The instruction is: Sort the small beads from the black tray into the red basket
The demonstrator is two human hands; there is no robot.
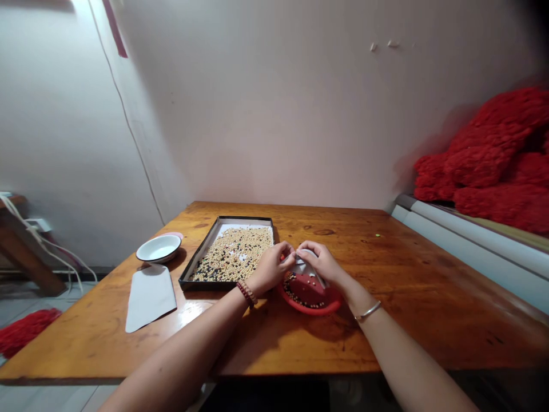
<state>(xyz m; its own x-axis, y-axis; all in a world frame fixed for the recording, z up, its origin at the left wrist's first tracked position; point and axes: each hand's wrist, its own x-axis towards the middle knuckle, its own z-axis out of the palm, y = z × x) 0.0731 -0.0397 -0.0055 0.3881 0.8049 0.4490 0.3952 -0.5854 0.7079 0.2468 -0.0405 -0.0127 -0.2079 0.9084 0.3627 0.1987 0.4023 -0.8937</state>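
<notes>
My left hand [273,265] and my right hand [322,264] meet above a red plastic bowl [318,311]. Both have their fingertips pinched on a piece of white paper [304,268], which looks bent or folded; its far side is hidden behind my fingers. Inside the bowl, pale and dark bean-like grains [293,293] lie mostly along the left and near sides. Just left of my left hand is a shallow black-edged tray [184,284], lined in white and spread with many small yellowish grains mixed with dark ones. A few white scraps [242,257] show among them.
To the left stand a white enamel basin [158,249] with a dark rim and, nearer me, a sheet of white card [150,297]. All rest on a wooden table [412,320] against a wall. Red fluffy material [484,163] is heaped at the right.
</notes>
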